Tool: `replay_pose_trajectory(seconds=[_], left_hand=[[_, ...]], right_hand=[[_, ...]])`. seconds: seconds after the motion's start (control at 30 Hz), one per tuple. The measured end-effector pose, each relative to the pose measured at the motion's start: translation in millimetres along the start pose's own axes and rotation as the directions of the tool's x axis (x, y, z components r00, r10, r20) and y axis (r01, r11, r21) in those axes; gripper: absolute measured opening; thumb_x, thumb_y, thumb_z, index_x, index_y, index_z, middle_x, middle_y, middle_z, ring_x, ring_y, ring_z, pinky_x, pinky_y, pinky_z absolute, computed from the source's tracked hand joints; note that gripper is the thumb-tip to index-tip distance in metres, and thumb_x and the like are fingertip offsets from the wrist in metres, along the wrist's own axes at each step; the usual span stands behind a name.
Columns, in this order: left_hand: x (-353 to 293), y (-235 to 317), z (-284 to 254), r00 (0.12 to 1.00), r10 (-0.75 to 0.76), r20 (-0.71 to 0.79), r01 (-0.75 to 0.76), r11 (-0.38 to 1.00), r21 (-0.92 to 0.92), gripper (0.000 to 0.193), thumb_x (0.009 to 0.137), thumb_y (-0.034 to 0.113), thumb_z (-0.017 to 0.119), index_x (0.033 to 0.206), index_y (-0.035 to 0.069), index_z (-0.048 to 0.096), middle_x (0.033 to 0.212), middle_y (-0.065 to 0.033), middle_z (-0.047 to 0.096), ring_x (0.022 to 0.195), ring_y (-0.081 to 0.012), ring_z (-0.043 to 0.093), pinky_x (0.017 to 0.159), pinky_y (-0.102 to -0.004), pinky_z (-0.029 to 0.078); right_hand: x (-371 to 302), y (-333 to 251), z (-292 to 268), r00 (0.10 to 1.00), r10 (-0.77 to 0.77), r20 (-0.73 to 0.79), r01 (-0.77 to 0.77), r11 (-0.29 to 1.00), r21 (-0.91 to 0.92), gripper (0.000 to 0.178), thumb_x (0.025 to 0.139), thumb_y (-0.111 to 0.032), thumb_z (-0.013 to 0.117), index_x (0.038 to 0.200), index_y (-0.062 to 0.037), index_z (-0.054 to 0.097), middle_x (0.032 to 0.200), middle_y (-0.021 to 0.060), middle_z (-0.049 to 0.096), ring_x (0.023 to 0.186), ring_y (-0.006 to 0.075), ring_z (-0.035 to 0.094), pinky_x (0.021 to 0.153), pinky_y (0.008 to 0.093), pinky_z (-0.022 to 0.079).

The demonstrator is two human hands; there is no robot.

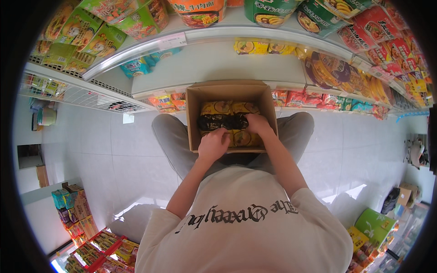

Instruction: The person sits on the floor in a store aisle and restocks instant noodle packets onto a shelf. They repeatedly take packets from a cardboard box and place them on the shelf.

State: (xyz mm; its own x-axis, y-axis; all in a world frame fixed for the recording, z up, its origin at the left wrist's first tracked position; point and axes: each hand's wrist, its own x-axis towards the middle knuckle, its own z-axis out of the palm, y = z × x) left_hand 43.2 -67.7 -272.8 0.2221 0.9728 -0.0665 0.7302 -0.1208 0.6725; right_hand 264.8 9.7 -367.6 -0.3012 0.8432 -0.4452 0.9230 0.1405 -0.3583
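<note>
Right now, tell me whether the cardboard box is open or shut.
Open: the cardboard box has no cover, yellow packets show inside, and the left hand and right hand reach in.

In front of you, the upper shelf (218, 34) carries an orange tub (200, 12) and a dark green tub (268, 12) beside it, with light green packages (104, 42) toward its left end. Below, you have turquoise packets (135, 67) at the left, yellow packets (251, 47) farther right and a lower row of red packets (296, 98). Pale grey floor tiles (136, 148) spread on both sides of you, and a green box (375, 230) shows at the lower right.
</note>
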Motion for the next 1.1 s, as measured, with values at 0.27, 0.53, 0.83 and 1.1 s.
replay_pose_trajectory(seconds=[0.27, 0.53, 0.83, 1.1], left_hand=[[-3, -1, -2, 0.997, -0.030, -0.072, 0.021, 0.992, -0.126, 0.038, 0.086, 0.019, 0.073, 0.121, 0.008, 0.060, 0.108, -0.0118, 0.070, 0.097, -0.0319, 0.068, 0.082, -0.0438, 0.055], [7, 13, -19, 0.982, 0.188, -0.016, -0.178, 0.894, -0.411, 0.077, 0.073, 0.016, 0.088, 0.137, 0.003, 0.048, 0.133, -0.0156, 0.060, 0.124, -0.0285, 0.058, 0.103, -0.0372, 0.047], [18, 25, -6, 0.998, -0.030, 0.062, 0.065, 0.700, -0.711, 0.039, 0.086, 0.013, 0.077, 0.118, -0.002, 0.062, 0.103, -0.0093, 0.073, 0.091, -0.0150, 0.069, 0.085, -0.0312, 0.055], [4, 28, -17, 0.924, -0.352, 0.153, 0.297, 0.403, -0.866, 0.032, 0.096, 0.019, 0.069, 0.116, -0.004, 0.063, 0.105, -0.0097, 0.071, 0.091, -0.0142, 0.070, 0.082, -0.0298, 0.058]], right_hand=[[-42, -18, -37, 0.991, -0.105, -0.081, 0.114, 0.987, 0.116, 0.038, 0.063, -0.024, 0.084, 0.099, -0.0127, 0.077, 0.092, 0.0105, 0.074, 0.091, 0.0319, 0.071, 0.080, 0.0450, 0.055], [-129, -57, -107, 0.890, -0.194, -0.413, 0.328, 0.900, 0.286, 0.038, 0.073, -0.014, 0.081, 0.109, -0.0097, 0.074, 0.101, 0.0100, 0.071, 0.096, 0.0325, 0.062, 0.087, 0.0417, 0.051], [-139, -66, -126, 0.553, -0.016, -0.833, 0.451, 0.847, 0.283, 0.053, 0.083, -0.012, 0.079, 0.131, -0.0048, 0.060, 0.112, 0.0143, 0.067, 0.102, 0.0291, 0.064, 0.090, 0.0368, 0.052], [-132, -41, -65, 0.949, 0.017, -0.315, 0.306, 0.193, 0.932, 0.065, 0.090, -0.015, 0.075, 0.143, 0.0030, 0.043, 0.127, 0.0150, 0.062, 0.115, 0.0195, 0.061, 0.097, 0.0347, 0.050]])
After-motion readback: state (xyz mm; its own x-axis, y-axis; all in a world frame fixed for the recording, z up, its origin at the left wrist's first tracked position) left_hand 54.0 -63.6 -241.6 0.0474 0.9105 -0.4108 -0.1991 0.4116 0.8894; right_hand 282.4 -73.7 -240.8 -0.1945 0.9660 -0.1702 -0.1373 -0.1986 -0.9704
